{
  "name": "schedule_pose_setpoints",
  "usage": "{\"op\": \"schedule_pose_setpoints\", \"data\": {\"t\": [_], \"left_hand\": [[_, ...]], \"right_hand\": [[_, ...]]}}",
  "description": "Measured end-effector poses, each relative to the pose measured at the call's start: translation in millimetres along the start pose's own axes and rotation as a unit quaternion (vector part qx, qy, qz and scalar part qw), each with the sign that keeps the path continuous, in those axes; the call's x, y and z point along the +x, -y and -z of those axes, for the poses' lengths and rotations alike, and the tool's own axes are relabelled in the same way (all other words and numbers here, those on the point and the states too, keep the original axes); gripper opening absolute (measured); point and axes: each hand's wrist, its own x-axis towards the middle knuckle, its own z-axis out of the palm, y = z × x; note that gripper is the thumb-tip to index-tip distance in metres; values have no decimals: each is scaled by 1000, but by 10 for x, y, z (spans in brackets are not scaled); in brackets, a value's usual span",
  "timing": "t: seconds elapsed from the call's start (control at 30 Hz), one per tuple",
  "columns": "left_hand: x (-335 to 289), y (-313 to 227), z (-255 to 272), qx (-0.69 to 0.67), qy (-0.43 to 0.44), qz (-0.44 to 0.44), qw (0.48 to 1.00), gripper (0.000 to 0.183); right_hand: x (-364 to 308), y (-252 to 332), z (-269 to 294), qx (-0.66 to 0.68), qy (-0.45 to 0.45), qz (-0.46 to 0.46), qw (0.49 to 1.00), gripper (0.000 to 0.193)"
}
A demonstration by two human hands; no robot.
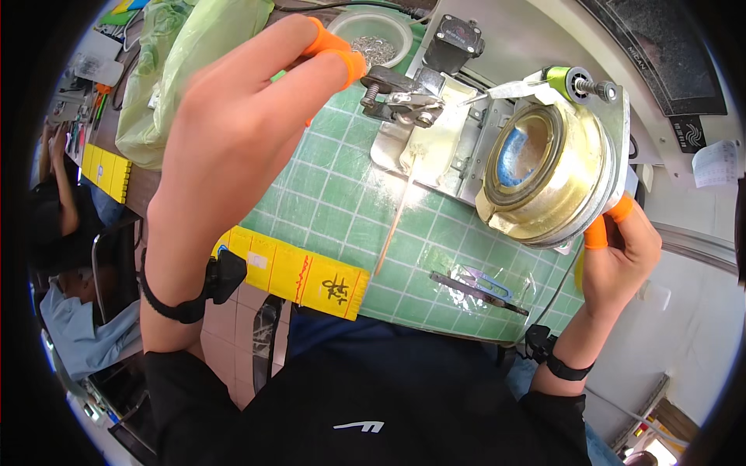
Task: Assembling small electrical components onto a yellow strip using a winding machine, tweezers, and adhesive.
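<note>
My left hand (241, 128) reaches across the green mat to a round white tub (404, 39) of small silvery metal parts (371, 51). Its fingers, in orange finger cots, are bent together at the tub's near rim; anything between their tips is hidden. Beside them is a small metal clamp mechanism (404, 99) on the machine. My right hand (622, 252), also in orange finger cots, is curled in behind the lower right of a brass-coloured round drum (544, 175). Whatever those fingers grip is out of sight. The drum has a blue patch (513, 158) inside its ring.
A thin wooden stick (395, 225) slants from a pale pad (435, 144) onto the mat. Dark tweezers (478, 293) lie by clear plastic near the front edge. Yellow tape or rule (303, 276) runs along the left edge; a green plastic bag (175, 74) stands behind. Another person (66, 202) sits far left.
</note>
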Motion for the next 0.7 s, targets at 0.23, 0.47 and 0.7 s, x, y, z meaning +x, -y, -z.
{"op": "schedule_pose_setpoints", "data": {"t": [0.23,0.47,0.7], "left_hand": [[-83,70,-256,-79,13,57,995,23],[-134,154,-332,-204,17,122,971,19],[-48,65,-274,-290,30,177,940,23]], "right_hand": [[-5,70,-131,-50,-24,-20,998,15],[-73,75,-16,-46,-45,-76,995,12],[-264,17,396,-115,-54,-75,989,13]]}}
